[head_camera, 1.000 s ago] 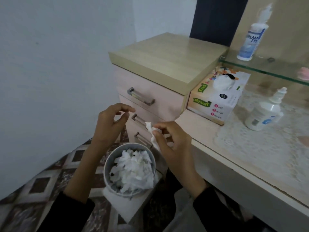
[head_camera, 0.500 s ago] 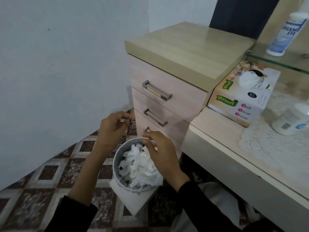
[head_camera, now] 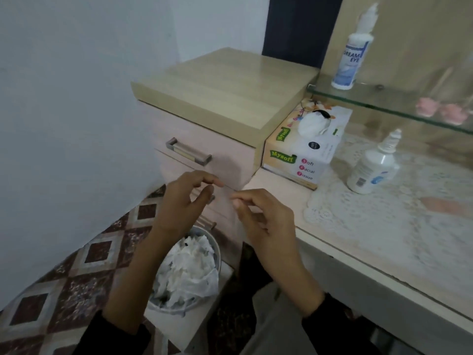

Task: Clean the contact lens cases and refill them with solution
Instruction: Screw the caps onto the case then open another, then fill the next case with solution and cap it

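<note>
My left hand (head_camera: 179, 203) and my right hand (head_camera: 266, 221) hover side by side above a small metal bin (head_camera: 216, 248) full of crumpled white tissues. Both hands hold nothing, with the fingers loosely curled and apart. A white solution bottle (head_camera: 371, 170) stands on the lace-covered table (head_camera: 384, 239) to the right. A taller "Dream Eye" bottle (head_camera: 353, 55) stands on the glass shelf (head_camera: 384, 103). Two blurred pink items (head_camera: 440, 111) sit on that shelf, and a pink blur (head_camera: 445, 204) lies on the table; I cannot make out what they are.
A Mysoft tissue box (head_camera: 307, 149) sits at the table's left end against a wooden drawer unit (head_camera: 217, 139) with metal handles. The bin stands on the patterned tile floor (head_camera: 76, 265) beside the drawers. A pale wall runs along the left.
My right hand dropped its tissue into the bin, then rose empty. Both hands now sit higher, in front of the drawers. The view has swung back toward the table.
</note>
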A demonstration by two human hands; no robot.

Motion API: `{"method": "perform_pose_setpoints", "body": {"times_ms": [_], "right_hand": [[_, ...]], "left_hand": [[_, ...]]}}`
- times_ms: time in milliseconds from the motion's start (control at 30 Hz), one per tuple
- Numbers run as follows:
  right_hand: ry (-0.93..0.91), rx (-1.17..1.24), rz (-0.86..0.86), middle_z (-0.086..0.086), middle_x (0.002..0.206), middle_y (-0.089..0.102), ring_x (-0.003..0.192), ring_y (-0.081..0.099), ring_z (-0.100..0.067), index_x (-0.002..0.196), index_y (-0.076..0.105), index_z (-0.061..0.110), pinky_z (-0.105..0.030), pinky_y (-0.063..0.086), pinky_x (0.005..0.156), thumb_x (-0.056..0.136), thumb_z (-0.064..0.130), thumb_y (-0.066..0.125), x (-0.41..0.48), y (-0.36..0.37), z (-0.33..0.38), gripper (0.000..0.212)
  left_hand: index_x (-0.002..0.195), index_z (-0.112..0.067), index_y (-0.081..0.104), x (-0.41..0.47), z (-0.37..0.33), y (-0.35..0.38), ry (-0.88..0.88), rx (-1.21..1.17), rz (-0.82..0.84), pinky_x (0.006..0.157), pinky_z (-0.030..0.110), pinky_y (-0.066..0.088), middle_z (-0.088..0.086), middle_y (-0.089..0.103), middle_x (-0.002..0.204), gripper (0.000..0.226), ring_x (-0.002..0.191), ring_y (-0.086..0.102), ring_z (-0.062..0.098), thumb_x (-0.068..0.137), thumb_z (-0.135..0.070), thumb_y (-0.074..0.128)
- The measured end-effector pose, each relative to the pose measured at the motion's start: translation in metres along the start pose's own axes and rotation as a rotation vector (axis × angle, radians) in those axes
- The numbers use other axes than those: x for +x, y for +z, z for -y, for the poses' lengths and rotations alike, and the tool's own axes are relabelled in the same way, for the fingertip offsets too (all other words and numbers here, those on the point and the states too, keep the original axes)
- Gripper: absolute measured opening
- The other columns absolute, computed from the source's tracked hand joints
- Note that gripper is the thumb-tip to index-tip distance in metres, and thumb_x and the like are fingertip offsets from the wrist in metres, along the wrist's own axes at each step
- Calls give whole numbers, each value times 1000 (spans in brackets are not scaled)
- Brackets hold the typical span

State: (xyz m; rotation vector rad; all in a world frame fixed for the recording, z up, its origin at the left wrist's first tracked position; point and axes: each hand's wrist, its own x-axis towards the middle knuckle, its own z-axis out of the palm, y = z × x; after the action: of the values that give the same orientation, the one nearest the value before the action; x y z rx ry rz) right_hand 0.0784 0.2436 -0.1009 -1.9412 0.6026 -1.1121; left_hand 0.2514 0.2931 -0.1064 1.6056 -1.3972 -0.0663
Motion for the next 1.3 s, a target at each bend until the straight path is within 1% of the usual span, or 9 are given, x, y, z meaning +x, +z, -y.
{"method": "perform_pose_setpoints", "body": {"times_ms": [100, 200, 400, 567, 767, 900, 1033, 1200, 1300], "right_hand": [[22, 20, -82, 7, 98, 68, 93, 65, -9, 100, 71, 14, -27, 57, 74, 96, 20, 58, -1, -42, 4, 15], [28, -6, -182, 6, 98, 68, 93, 67, -16, 101, 71, 14, -43, 59, 71, 96, 20, 58, -8, -87, 2, 15], [73, -152, -357, 7, 96, 69, 93, 66, -16, 98, 71, 14, -43, 58, 73, 95, 13, 61, -31, -179, -7, 11], [111, -325, -498, 9, 99, 70, 93, 64, -7, 95, 71, 17, -28, 54, 75, 94, 13, 62, -54, -245, -17, 10], [272, -403, -490, 15, 102, 66, 96, 61, -10, 104, 69, 24, -38, 52, 80, 91, 25, 65, -71, -294, -42, 14], [293, -487, -404, 15, 107, 62, 105, 54, -5, 113, 66, 25, -26, 44, 85, 87, 31, 69, -69, -294, -48, 27], [339, -671, -355, 11, 104, 62, 100, 50, -8, 117, 65, 24, -30, 42, 87, 82, 39, 72, -65, -291, -52, 38], [316, -697, -325, 4, 103, 63, 101, 51, -14, 109, 71, 19, -35, 43, 88, 82, 42, 63, -64, -293, -53, 36], [304, -691, -330, 6, 103, 62, 100, 49, -13, 107, 72, 18, -36, 42, 88, 85, 35, 65, -66, -292, -56, 29]], "left_hand": [[95, -23, 66, 16, -30, 21, 108, -65, 1, 82, 20, 48, -26, 65, 97, 18, 93, 62, 0, 89, -9, 56], [94, -13, 70, 29, -62, 46, 208, -140, 57, 82, 29, 51, -11, 69, 97, 13, 95, 63, 8, 89, -9, 59], [89, -14, 71, 39, -133, 110, 238, -267, 220, 78, 22, 50, -10, 70, 92, 11, 89, 63, 8, 84, -10, 62], [92, -22, 69, 38, -172, 168, 231, -363, 401, 77, 25, 51, -13, 68, 94, 14, 91, 61, 7, 86, -14, 60], [105, -27, 67, 36, -196, 222, 230, -214, 528, 84, 23, 46, -14, 61, 110, 22, 103, 52, 2, 87, -15, 63], [111, -32, 64, 36, -203, 238, 272, -67, 503, 91, 21, 40, -16, 60, 115, 24, 109, 47, 3, 88, -28, 63], [104, -33, 65, 33, -204, 244, 246, -31, 461, 87, 21, 40, -18, 59, 106, 18, 105, 48, 2, 86, -31, 64], [101, -31, 65, 31, -204, 244, 253, -88, 442, 88, 24, 41, -20, 59, 101, 17, 102, 48, 2, 84, -29, 68], [99, -28, 67, 30, -207, 235, 262, -180, 261, 83, 25, 43, -19, 61, 101, 16, 100, 51, 2, 84, -23, 69]]}}
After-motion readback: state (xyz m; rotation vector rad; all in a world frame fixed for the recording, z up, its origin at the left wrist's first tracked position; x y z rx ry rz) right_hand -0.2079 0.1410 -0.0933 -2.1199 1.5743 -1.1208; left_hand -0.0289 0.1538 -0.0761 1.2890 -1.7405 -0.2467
